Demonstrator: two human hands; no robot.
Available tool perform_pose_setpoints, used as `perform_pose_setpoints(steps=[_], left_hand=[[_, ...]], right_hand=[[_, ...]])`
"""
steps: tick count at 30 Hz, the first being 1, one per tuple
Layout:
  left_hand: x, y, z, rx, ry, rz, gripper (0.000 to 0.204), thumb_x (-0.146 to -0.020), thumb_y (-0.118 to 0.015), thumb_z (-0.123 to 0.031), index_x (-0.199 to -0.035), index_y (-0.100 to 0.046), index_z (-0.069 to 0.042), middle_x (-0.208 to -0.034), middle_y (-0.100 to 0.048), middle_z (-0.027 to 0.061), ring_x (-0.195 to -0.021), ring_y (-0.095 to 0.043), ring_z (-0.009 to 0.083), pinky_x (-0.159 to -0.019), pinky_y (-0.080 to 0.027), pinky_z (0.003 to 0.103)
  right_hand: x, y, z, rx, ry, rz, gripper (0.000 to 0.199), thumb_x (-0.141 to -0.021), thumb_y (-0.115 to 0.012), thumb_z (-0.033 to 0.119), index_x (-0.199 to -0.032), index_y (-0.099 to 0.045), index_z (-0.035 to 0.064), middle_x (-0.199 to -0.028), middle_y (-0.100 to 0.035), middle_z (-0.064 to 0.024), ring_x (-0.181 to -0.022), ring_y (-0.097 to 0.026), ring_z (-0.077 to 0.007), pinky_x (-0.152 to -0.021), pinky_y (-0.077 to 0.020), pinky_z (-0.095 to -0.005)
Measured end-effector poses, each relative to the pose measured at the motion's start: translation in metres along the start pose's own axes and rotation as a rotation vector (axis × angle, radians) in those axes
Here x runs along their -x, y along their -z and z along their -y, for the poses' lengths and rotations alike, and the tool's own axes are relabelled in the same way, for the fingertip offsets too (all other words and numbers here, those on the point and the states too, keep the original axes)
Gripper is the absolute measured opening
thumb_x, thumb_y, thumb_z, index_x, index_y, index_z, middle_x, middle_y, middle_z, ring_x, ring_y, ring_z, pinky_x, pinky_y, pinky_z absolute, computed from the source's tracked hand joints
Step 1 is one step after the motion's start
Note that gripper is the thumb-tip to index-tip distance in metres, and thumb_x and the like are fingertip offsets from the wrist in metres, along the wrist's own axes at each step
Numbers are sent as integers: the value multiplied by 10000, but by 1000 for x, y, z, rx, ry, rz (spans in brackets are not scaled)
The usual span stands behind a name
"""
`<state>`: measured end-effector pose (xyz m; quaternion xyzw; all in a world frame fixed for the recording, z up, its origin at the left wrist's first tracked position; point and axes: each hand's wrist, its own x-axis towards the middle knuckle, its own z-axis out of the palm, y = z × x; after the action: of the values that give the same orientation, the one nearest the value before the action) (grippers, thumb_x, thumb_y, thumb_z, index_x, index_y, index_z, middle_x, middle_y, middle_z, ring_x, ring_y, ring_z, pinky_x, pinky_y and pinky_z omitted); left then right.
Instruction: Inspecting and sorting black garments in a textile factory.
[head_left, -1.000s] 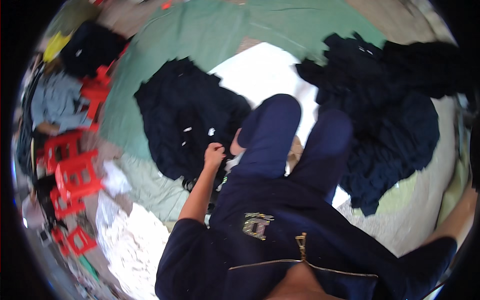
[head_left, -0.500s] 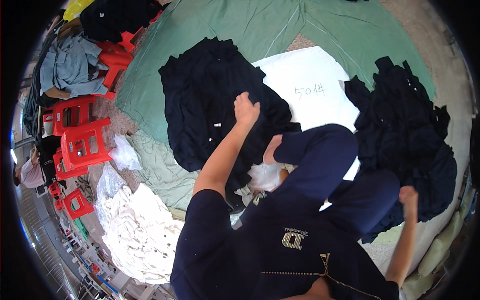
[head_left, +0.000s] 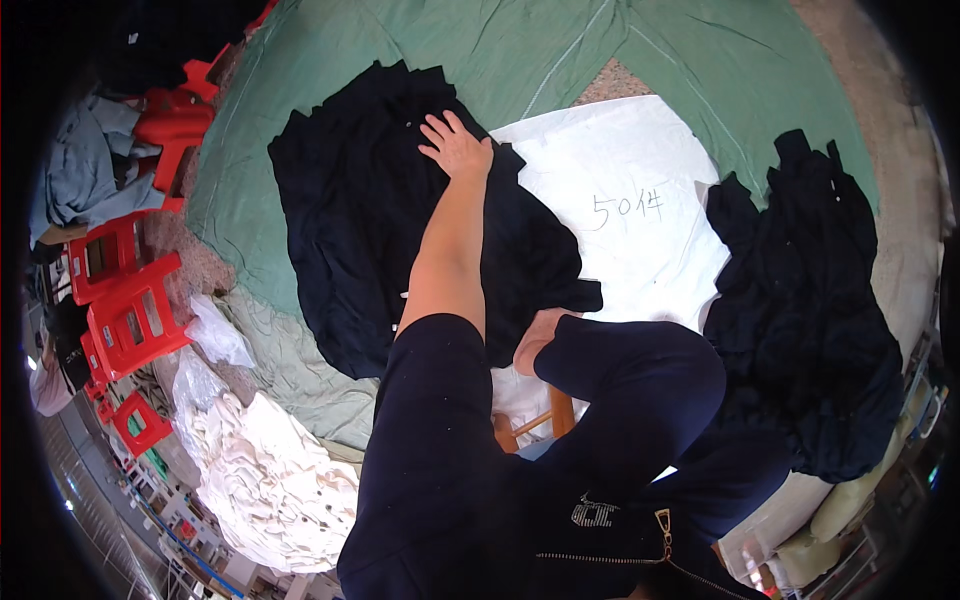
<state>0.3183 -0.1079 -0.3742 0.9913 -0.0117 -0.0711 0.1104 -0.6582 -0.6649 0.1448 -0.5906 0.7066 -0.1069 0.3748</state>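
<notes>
**Left hand flat on the dark pile**

The left hand (head_left: 455, 143) lies palm down with fingers spread wide on the pile of dark navy garments (head_left: 400, 230), gripping nothing; its bare forearm stretches straight up from the sleeve. The right hand is out of sight, so how it stands cannot be told.

The pile sits left of centre, its long axis running from the upper left down toward the person's knees, with a narrow corner poking out to the right at its lower end. The cloth looks soft, matte and loosely layered, with ragged, uneven edges. Its right edge overlaps a white sheet (head_left: 640, 170), smooth and flat, with some handwriting on it. Beneath both lies a green ground cloth (head_left: 560, 50), creased, with bare stretches above and to the left of the pile.

A second heap of dark garments (head_left: 810, 300) lies well apart on the right. Red plastic stools (head_left: 125, 300) crowd the left rim, and a mound of crumpled white fabric (head_left: 270, 480) lies lower left.
</notes>
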Motion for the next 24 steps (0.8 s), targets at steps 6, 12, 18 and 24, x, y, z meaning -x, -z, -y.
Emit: perform_pose_setpoints(steps=[6,12,18,24], left_hand=[[-54,36,105,-326,111,-279,887,-791,-674,-233,-1554,-253,-67,-1623,-152,256,-1495,-147,468,-1141,-173,696],[-46,99,200,98,698,9,1269,-672,-841,-373,-1601,-6,-149,-1636,1,283,-1475,-188,503,-1140,-332,568],[-81,81,181,123,586,132,777,-695,-763,-278,-1357,-482,16,-1212,-658,250,-1163,-647,348,-993,-522,398],[1,145,263,956,573,-66,389,-590,-704,-51,-956,-687,80,-936,-702,126,-852,-661,261,-744,-511,353]], right_hand=[[-53,-65,-10,167,52,53,330,-1018,-542,318,-1150,-666,42,-1059,-696,-79,-963,-668,-239,-824,-553,-343],[-87,-105,5,281,184,71,327,-1015,-554,311,-1161,-658,38,-1053,-693,-74,-953,-667,-228,-816,-554,-329],[-51,-59,-4,288,266,-33,325,-1012,-566,305,-1171,-650,33,-1047,-689,-68,-944,-666,-218,-809,-554,-315],[-114,-94,6,291,386,44,326,-1010,-578,298,-1181,-642,29,-1041,-686,-63,-934,-665,-207,-801,-554,-301]])
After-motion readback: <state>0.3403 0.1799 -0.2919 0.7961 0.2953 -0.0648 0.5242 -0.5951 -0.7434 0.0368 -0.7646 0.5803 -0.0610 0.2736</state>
